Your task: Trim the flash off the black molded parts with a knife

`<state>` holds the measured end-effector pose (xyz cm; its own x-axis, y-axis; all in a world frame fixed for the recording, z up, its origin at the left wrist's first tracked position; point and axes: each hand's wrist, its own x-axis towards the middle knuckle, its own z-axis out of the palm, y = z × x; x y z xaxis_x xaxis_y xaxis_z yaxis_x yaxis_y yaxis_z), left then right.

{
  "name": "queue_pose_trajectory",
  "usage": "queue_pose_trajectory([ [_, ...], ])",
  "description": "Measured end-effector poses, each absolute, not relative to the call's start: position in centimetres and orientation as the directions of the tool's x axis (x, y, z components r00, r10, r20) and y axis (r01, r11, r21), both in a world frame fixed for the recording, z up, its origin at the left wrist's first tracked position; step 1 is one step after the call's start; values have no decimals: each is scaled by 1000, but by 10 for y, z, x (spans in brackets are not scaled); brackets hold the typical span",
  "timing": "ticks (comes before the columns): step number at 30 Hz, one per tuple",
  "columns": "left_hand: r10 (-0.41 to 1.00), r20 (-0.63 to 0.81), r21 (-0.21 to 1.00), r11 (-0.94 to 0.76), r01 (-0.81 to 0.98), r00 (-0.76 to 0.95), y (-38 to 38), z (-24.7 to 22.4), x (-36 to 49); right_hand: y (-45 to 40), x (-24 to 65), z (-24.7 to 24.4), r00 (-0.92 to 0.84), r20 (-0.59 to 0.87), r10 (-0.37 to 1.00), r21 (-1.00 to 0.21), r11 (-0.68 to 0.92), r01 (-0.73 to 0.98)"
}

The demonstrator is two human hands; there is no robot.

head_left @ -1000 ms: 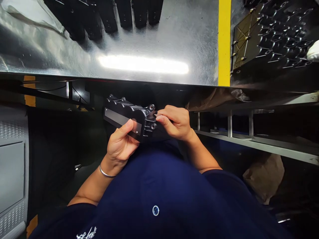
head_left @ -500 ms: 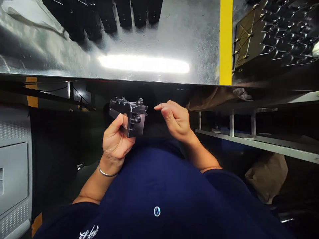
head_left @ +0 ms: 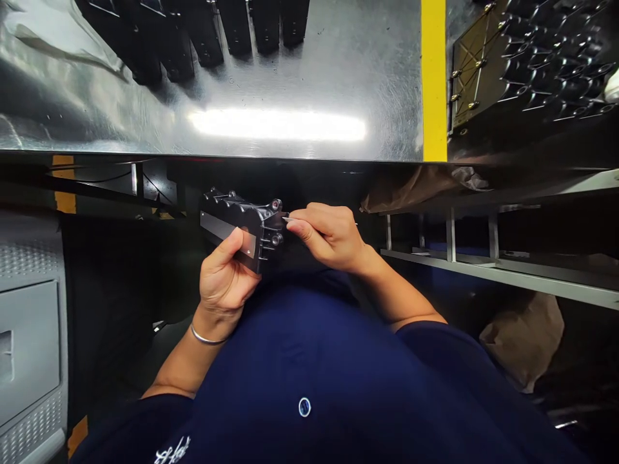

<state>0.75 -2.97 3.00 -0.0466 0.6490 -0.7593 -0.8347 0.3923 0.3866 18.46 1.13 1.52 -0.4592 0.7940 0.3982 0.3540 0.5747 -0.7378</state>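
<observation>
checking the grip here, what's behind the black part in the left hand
Fingers of the left hand show below the black part; their tips and the part's far side are covered.

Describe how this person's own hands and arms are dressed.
The left hand and right hand are both ungloved. A thin silver bangle circles the left wrist; none shows on the right. The short sleeves are dark navy, like the shirt, which bears white script low on its left side.
</observation>
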Motion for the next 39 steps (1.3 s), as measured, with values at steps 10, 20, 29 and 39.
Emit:
queue_pose_trajectory([
  [10, 703, -692, 381, 552, -742, 167, -48, 36, 3, 38, 200, -10, -53, 323, 945, -843, 313, 437],
  [20, 691, -723, 398, 393, -829, -20, -28, 36, 4, 11, 187, 20, -417, 287, 862, -873, 415, 257],
  [29, 885, -395, 778, 179, -603, -246, -47, 30, 6, 1, 185, 36, -386, 98, 917, -948, 204, 244],
  [39, 881, -404, 846, 257, -466, -247, -60, 17, 1, 7, 188, 35, -480, 41, 876, -977, 136, 166],
])
